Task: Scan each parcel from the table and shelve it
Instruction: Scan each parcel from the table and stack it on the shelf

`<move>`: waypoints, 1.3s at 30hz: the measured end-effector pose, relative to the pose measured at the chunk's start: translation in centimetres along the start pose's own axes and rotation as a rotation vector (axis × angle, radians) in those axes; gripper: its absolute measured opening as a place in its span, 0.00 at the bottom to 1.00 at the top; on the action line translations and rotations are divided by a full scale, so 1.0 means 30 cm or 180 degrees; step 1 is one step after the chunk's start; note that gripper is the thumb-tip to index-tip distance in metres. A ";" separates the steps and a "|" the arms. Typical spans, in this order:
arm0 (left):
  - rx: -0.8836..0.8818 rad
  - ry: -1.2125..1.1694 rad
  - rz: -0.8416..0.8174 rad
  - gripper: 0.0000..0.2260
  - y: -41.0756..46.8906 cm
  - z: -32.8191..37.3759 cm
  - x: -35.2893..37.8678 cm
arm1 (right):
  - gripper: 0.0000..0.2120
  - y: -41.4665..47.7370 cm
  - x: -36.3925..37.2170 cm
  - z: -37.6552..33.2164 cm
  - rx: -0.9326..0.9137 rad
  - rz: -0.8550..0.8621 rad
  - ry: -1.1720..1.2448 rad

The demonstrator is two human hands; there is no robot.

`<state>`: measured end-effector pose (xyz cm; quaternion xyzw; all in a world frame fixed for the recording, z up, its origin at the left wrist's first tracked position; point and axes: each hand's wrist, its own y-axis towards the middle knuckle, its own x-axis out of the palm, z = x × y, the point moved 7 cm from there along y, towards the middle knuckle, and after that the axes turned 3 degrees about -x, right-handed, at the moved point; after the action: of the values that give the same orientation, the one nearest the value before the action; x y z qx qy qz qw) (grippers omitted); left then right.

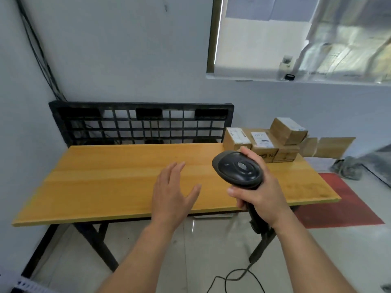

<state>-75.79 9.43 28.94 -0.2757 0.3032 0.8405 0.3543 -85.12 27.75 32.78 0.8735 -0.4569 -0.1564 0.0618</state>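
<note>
Parcels (264,144): a cluster of small brown cardboard boxes at the far right corner of the table (105,182). They sit just beyond our right fingertips and well right of the left ones. They're matte, square-edged and taped, and two show white labels face up. The top box (288,130) sits tilted across the others.

Right hand (261,195): fingers curled round the neck of the scanner (239,168), thumb across the near side. Scanner is black plastic with a smooth domed head and a dull sheen.

Left hand (172,192): fingers straight, slightly spread, holding nothing, over bare tabletop, which is smooth yellow wood-grain laminate.

Risks as we see them:
- Top box slides off if we drag a lower box from under it, so take it first.
- Cable (232,278) loops on the floor below our right wrist, close to a table leg (262,244). A long reach could snag it and jerk the scanner.
- One-handed lift with the left: smooth cardboard could slip.
- No shelf in view, so we can't tell the carry route.
</note>
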 end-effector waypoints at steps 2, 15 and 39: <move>0.0095 -0.0001 -0.0015 0.30 0.066 -0.006 0.015 | 0.43 0.051 0.002 0.018 0.0020 0.0056 -0.0030; 0.0186 0.0043 -0.0142 0.31 0.330 -0.067 0.151 | 0.42 0.266 -0.054 0.151 0.0253 0.0282 -0.0062; -0.0755 -0.0268 -0.0862 0.28 0.931 0.107 0.990 | 0.40 0.935 -0.603 0.761 0.1045 0.0115 0.0052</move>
<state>-115.63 8.63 19.70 -0.3185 0.1470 0.8258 0.4416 -124.14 27.21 22.19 0.8647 -0.4914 -0.0715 -0.0753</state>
